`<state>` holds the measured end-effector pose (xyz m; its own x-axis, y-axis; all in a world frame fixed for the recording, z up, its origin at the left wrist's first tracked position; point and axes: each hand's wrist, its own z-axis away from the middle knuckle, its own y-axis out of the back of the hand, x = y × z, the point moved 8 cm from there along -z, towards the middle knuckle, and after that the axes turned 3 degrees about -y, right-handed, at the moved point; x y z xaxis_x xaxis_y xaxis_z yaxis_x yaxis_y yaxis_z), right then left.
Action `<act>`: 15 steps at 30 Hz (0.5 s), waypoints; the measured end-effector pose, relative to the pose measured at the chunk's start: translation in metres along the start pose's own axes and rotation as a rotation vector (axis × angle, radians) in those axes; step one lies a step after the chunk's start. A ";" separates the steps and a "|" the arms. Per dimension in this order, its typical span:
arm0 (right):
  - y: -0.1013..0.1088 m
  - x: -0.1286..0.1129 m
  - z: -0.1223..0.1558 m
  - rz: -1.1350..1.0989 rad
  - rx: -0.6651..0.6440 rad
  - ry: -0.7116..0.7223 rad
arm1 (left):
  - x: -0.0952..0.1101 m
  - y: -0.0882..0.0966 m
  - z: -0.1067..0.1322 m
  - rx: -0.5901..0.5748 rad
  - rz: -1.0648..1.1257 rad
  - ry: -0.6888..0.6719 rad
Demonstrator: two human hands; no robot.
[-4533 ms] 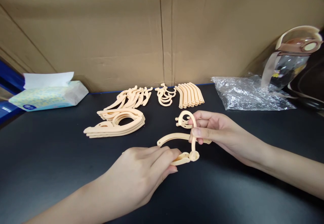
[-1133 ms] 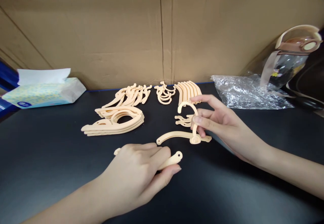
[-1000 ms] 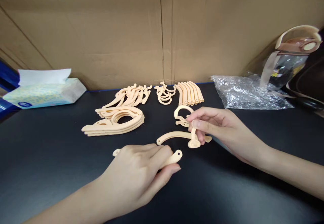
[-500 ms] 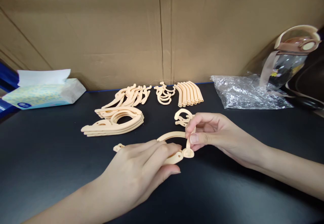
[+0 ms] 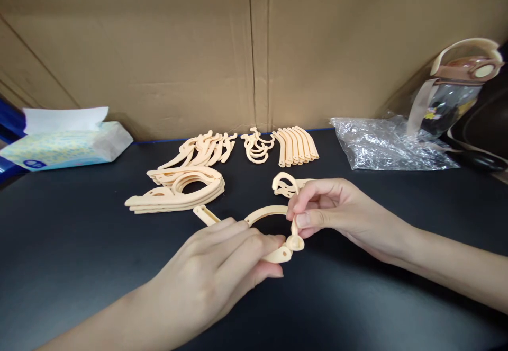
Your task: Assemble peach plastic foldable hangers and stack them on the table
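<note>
My left hand is closed over a cream plastic hanger arm; its rounded end with a hole sticks out past my fingertips. A curved cream strip and a grooved straight end show beyond this hand; how they join under it is hidden. Between thumb and fingers, my right hand pinches a cream hanger hook. The hook stands roughly upright, its wide button-like foot touching or very near the arm's end. Behind the right fingers lie a few more cream pieces, partly covered.
Stacked hanger pieces lie at left, with loose arms, hooks and a row of curved strips behind. A tissue pack, clear plastic bag and bottle stand along the cardboard wall.
The hanger arm in my left hand has turned and dropped slightly, and a grooved end now shows at its far left. The hook's foot has tilted a little. Both hands keep their hold.
</note>
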<state>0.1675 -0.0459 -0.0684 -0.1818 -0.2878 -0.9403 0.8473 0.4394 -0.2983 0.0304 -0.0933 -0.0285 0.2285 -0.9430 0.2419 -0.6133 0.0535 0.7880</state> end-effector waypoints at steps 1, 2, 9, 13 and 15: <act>0.000 0.000 0.000 0.005 -0.002 0.003 | 0.001 0.000 0.000 0.001 -0.008 -0.006; -0.001 -0.001 0.001 0.011 -0.002 0.004 | 0.002 0.001 0.000 0.003 -0.017 -0.013; -0.007 -0.004 0.001 0.079 -0.042 0.007 | 0.006 0.002 -0.001 -0.002 -0.059 -0.036; -0.008 -0.006 0.001 0.167 -0.045 0.010 | 0.007 0.004 -0.001 0.012 -0.076 -0.048; -0.008 -0.006 0.001 0.206 -0.034 -0.003 | 0.007 0.005 0.000 0.016 -0.092 -0.051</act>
<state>0.1626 -0.0488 -0.0603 -0.0046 -0.1912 -0.9815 0.8492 0.5176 -0.1048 0.0296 -0.0997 -0.0227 0.2459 -0.9592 0.1398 -0.6037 -0.0387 0.7963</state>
